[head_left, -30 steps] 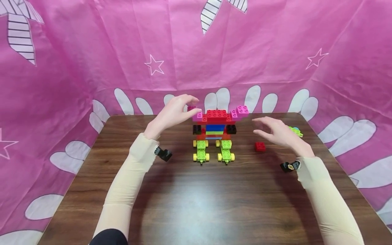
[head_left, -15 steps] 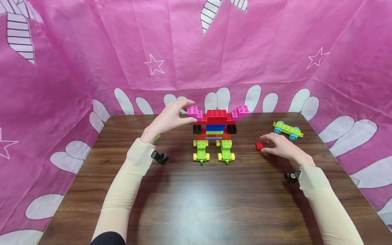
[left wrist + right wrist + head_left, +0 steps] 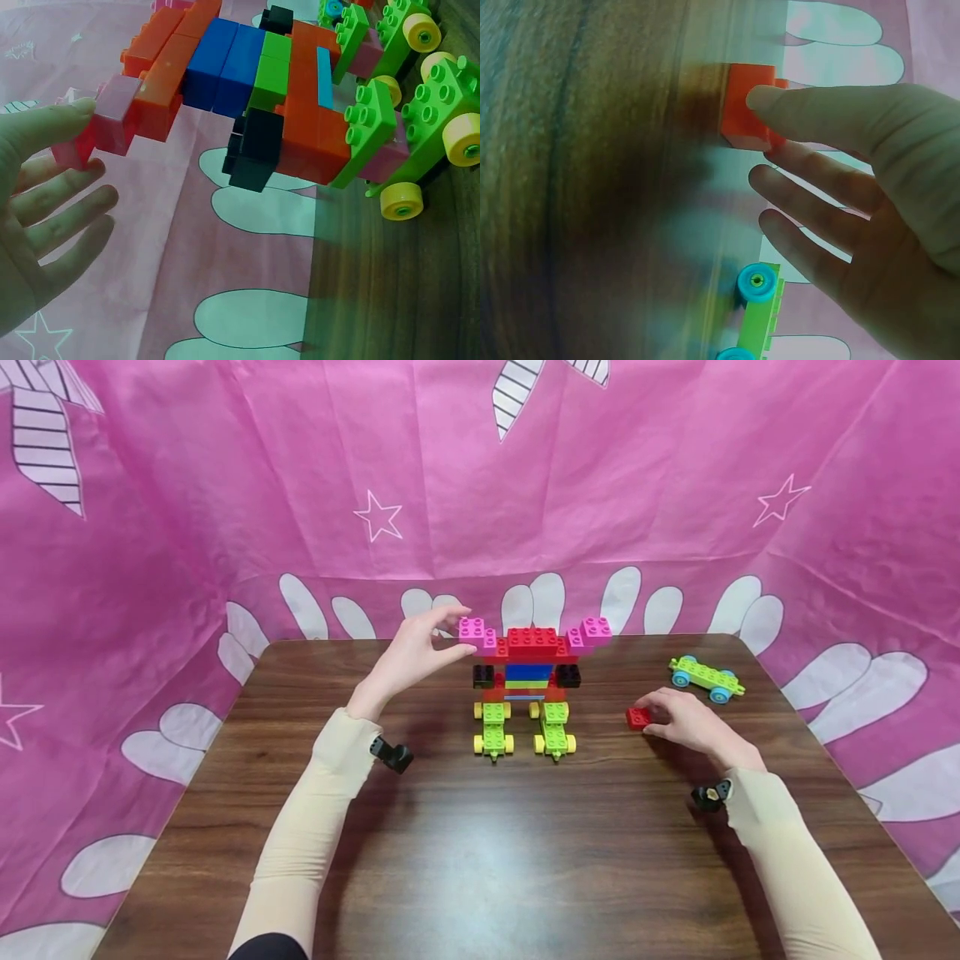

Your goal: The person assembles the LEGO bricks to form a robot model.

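Observation:
A figure of toy building bricks (image 3: 530, 643) stands in the middle of the table, with a red top, blue middle, black side bricks and two lime wheeled bases as feet. My left hand (image 3: 412, 652) pinches the pink brick (image 3: 472, 632) at the end of its left arm; in the left wrist view the thumb (image 3: 75, 109) lies across that brick. To the figure's right, a small red brick (image 3: 636, 718) sits on the table. My right hand (image 3: 693, 720) pinches it, the thumb (image 3: 769, 99) flat on one face and the other fingers extended behind.
A lime wheeled base (image 3: 705, 676) with blue wheels stands behind my right hand, near the right edge of the brown wooden table (image 3: 480, 860). A pink patterned cloth (image 3: 465, 485) hangs close around the table's back and sides.
My right hand has come down and forward to the red brick, uncovering the blue-wheeled base. My left hand has shifted slightly left and down, around the pink end brick. The figure stays put.

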Demonstrator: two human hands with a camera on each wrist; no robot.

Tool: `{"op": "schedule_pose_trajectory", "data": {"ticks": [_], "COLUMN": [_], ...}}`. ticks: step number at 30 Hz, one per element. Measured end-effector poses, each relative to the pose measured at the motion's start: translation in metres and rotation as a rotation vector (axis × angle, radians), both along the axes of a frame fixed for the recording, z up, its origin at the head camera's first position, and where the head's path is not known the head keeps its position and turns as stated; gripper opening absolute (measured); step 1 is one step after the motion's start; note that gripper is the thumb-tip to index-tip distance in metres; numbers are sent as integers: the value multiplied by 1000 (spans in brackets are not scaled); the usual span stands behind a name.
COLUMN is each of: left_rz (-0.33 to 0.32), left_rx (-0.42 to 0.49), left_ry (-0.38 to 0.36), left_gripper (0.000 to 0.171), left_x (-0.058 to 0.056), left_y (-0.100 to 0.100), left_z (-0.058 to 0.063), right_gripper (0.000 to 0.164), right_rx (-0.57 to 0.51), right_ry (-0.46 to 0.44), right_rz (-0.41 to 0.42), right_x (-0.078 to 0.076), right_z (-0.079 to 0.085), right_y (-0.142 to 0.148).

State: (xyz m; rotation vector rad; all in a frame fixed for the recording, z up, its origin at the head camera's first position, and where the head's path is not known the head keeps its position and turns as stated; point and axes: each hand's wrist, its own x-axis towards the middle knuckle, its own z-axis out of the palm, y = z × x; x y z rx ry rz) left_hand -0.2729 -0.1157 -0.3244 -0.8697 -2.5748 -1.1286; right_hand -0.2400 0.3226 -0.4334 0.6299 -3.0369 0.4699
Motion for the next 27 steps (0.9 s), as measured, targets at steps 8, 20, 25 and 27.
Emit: {"op": "schedule_pose_trajectory", "data": {"ticks": [8,20,25,27], "left_rz": [-21,-49,-51,-52], "left_rx": [74,114,130,136], "left_ry": [-77,-127,-129,-127], "left_gripper": [49,45,45,44], "left_x": [-2,-6,-7,-7], "left_y": [-1,-2,-2,-2], "left_z": [-7,-14,-15,-17], "right_gripper": [35,31,30,30], "right_rx": [-14,-55,-88,-99], "right_ry": [20,100,178,221], "right_rz": [-2,15,16,21], "right_x": [0,-1,2,4], "right_z": [-5,-7,2,8], "right_y": [3,7,9,9]}}
